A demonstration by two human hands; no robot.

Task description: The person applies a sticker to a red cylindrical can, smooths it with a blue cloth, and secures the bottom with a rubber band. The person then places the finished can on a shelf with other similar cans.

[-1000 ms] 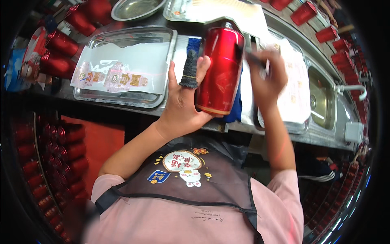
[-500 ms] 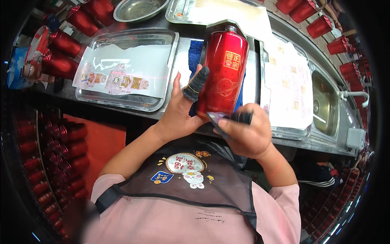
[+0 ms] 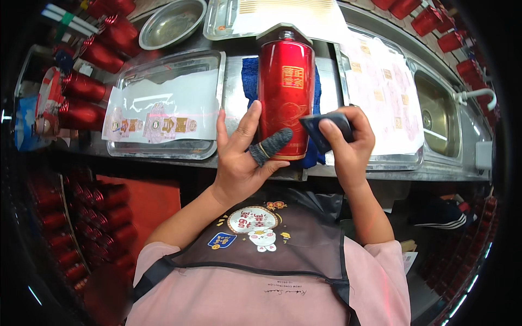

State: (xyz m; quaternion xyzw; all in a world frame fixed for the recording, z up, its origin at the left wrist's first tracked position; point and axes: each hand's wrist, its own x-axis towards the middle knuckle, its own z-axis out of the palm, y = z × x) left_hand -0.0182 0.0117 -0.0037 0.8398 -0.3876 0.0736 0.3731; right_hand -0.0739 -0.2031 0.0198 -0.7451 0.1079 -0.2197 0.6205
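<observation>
A glossy red cylindrical bottle (image 3: 274,81) with a short dark neck carries a square gold emblem (image 3: 293,77), a faint round line pattern lower down and a thin gold band at its base. It lies neck-away over a blue cloth (image 3: 250,76) on the steel tabletop (image 3: 232,92); whether something beneath props it is hard to tell.

The clear rectangular tray (image 3: 163,151) at left holds a white sheet bearing pink-and-gold labels (image 3: 168,125). The clear rectangular tray (image 3: 399,162) at right holds pale sheets of similar labels (image 3: 380,103); the far tray (image 3: 213,22) holds a sheet with gold stripes (image 3: 288,10).

The left hand (image 3: 237,157) has its fingers spread wide, resting against the bottle's lower left side and base, one grey-sleeved finger crossing its front. The right hand (image 3: 353,144) pinches a dark flat card-like tool (image 3: 314,130), its tip overlapping the bottle's right edge; contact is unclear.
</observation>
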